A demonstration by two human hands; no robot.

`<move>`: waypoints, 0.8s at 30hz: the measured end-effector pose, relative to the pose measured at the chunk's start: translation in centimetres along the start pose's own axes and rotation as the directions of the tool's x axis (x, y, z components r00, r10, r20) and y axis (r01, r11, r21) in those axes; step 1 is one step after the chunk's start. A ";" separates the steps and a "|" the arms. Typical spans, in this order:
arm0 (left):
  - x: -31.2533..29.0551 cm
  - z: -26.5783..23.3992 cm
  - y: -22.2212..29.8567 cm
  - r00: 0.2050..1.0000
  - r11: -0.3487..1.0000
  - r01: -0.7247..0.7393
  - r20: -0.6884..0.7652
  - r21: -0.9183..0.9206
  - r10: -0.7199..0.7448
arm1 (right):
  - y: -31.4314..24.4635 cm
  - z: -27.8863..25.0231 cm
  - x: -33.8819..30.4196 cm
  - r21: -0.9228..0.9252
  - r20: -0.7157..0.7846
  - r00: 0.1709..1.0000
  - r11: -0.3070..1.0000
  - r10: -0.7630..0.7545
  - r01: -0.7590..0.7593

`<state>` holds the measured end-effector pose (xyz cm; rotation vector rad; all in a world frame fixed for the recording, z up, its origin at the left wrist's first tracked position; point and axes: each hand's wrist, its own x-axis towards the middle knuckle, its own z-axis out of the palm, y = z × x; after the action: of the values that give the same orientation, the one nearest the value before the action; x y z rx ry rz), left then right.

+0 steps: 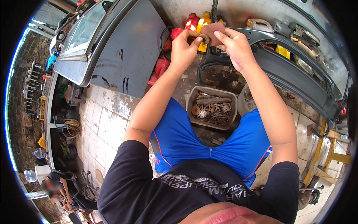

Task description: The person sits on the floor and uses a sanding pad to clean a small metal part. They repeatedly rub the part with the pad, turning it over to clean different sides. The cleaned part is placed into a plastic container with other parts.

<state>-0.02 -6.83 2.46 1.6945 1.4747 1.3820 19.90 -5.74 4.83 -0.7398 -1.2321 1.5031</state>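
Observation:
My left hand pinches a small round, worn metal part with a hole between thumb and fingers. Close beside it, my right hand grips a reddish-brown piece of sandpaper, thumb on top. The sheet's edge meets or overlaps the round part; whether they touch I cannot tell. Both arms stretch out over my knees. Below them, a grey plastic bin full of rusty bolts and small metal parts stands on the floor between my legs.
A grey car door leans at the left. To the right stands a dark car body panel. Red and yellow containers are behind my hands. A clear bucket sits by the bin, and another person is at the lower left.

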 end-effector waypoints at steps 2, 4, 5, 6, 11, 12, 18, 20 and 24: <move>0.0 0.1 0.1 1.000 1.000 0.000 -0.002 0.006 0.000 | 1.3 0.0 0.0 -0.136 0.022 0.998 0.989 0.065 -0.061; -0.1 0.0 -0.1 1.000 1.000 0.021 0.012 0.021 -0.021 | 1.6 0.3 -0.2 -0.158 0.037 0.994 0.983 0.101 -0.093; 0.0 -0.1 -0.1 1.000 1.000 0.005 0.000 0.018 -0.005 | 1.1 0.4 -0.2 -0.111 0.025 0.998 0.993 0.054 -0.051; 0.1 -0.2 -0.1 1.000 1.000 -0.011 -0.011 0.014 0.011 | 0.2 0.4 -0.2 -0.064 0.011 1.000 0.998 0.008 -0.008; 0.1 0.0 -0.1 1.000 0.999 -0.030 -0.004 0.013 0.030 | 1.7 0.3 -0.3 -0.165 0.022 0.997 0.984 0.076 -0.071; 0.3 0.2 -1.1 0.998 0.998 -0.055 -0.014 -0.004 0.055 | 2.2 -0.1 0.2 -0.181 0.033 0.998 0.982 0.056 -0.049; -0.2 0.2 0.5 1.000 0.998 -0.003 -0.002 0.062 0.003 | 1.6 0.1 -0.1 -0.126 -0.002 1.000 0.992 0.011 -0.011; -0.1 -0.1 0.3 1.000 0.998 0.002 0.002 0.064 -0.002 | 2.4 0.0 0.6 -0.325 -0.003 1.000 0.946 -0.004 0.003; -0.1 0.1 0.1 0.998 0.999 -0.041 -0.049 0.025 0.042 | 0.2 -0.1 0.2 -0.103 0.019 0.998 0.993 -0.062 0.063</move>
<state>0.10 -6.91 2.45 1.7268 1.4961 1.4432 19.81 -5.54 4.61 -0.7513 -1.3415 1.4053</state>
